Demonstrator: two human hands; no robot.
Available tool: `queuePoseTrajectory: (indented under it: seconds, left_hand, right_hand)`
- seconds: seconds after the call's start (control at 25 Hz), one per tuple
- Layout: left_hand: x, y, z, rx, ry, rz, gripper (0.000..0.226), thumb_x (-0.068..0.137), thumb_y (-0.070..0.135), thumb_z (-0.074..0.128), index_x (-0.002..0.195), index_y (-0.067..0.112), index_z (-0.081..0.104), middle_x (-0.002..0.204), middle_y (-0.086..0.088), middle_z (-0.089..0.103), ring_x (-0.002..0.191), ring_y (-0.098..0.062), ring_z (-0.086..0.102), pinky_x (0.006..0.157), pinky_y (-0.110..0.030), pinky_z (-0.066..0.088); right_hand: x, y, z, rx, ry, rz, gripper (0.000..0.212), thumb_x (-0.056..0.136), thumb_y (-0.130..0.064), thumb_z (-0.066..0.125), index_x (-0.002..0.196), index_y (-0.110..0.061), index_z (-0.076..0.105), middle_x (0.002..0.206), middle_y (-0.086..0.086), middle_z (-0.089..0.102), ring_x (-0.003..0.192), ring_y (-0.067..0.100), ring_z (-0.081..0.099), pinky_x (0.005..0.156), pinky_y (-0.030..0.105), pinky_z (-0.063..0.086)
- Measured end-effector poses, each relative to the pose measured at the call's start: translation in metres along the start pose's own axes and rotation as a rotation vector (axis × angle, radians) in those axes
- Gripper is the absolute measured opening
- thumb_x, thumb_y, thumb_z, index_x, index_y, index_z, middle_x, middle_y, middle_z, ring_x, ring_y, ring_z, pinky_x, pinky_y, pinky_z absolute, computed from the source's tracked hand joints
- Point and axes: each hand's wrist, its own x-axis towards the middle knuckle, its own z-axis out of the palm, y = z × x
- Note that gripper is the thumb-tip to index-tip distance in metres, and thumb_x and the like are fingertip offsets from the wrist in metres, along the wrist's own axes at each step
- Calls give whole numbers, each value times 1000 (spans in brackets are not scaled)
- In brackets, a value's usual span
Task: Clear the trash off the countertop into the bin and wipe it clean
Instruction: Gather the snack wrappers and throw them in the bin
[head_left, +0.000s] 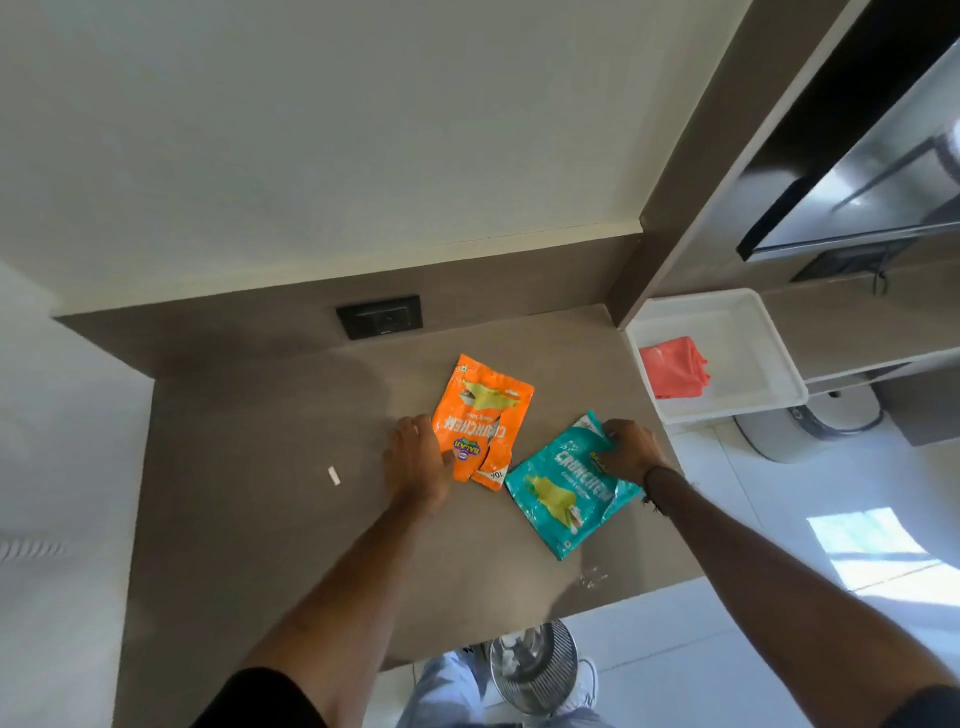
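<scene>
An orange snack wrapper (483, 421) lies flat on the grey-brown countertop (249, 519). My left hand (418, 460) rests at its left edge, the thumb pressed on its lower corner. A teal snack wrapper (563, 493) lies to the right, and my right hand (631, 449) pinches its upper right edge. A small white scrap (334, 475) lies left of my left hand. Crumbs (592, 577) are scattered near the front right edge. A round metal mesh bin (535, 667) stands on the floor below the counter's front edge, with white trash inside.
A white tray (748, 374) at the counter's right end holds a folded red cloth (675, 366). A black socket plate (379, 316) sits on the backsplash. A shelf unit rises at the right, and a white round device (821, 423) sits on the floor below it.
</scene>
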Motion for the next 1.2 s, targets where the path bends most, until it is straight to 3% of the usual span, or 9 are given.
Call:
queuePoseTrajectory:
  seconds: [0.12,0.2,0.36,0.52,0.72,0.88,0.96,1.12,1.2]
  left_hand:
    - [13,-6,-8,-67,-47,28,47,85,30,76,125,14,57,130,-12,58,124,-31,56,100,-46,50]
    - [16,-9,-13,-78,-68,49,48,83,29,75,125,14,57,130,-12,57,124,-31,55,101,-46,50]
    - [15,-16,-14,-92,-88,82,49,81,28,76,125,15,58,130,-12,58,125,-32,55,103,-46,51]
    - [10,-31,-10,-216,-48,130,32,86,13,68,118,11,67,121,-16,64,120,-34,58,105,-42,48]
    - [0,-40,-14,-523,23,3,38,97,23,46,104,-1,74,110,-20,74,110,-34,66,102,-45,52]
    - [-21,-31,-8,-222,-96,70,40,81,23,69,120,16,65,114,-7,71,109,-30,66,96,-42,55]
    - [-31,-21,-1,-192,-112,49,38,73,13,65,111,20,67,106,-5,75,100,-31,69,86,-41,59]
    - [-55,-14,9,-517,-203,51,24,79,-8,59,93,4,74,76,-12,66,73,-22,59,66,-32,49]
    - [-72,-21,8,-656,-238,22,23,84,-13,58,102,-4,71,82,-9,61,79,-19,54,64,-27,44]
  right_hand:
    - [3,-9,-33,260,-197,32,18,90,9,55,95,-4,67,84,14,69,65,20,70,58,35,60]
    - [4,-19,-50,463,-185,112,29,91,15,46,74,-4,61,59,11,62,47,19,63,41,30,55]
    - [18,-62,-37,385,73,68,21,85,4,55,96,8,72,75,20,68,62,28,67,59,30,57]
    - [15,-114,7,135,136,-18,37,81,-22,68,117,-14,72,114,16,72,107,36,68,86,36,55]
    - [12,-137,36,20,101,-49,48,79,-30,71,126,-19,67,122,14,69,110,35,67,92,41,55]
    - [3,-135,45,-23,12,-110,49,79,-29,72,128,-28,67,124,8,69,110,29,67,92,39,56]
    - [-4,-129,47,-82,-9,-178,53,78,-29,72,130,-33,64,128,5,67,113,28,66,95,41,56]
    - [-16,-102,32,-162,-78,-336,77,73,-26,81,143,-29,50,140,7,56,128,29,55,106,42,47]
    - [-21,-83,21,-116,-164,-411,63,75,-14,82,134,-16,60,130,12,65,117,26,63,102,36,50]
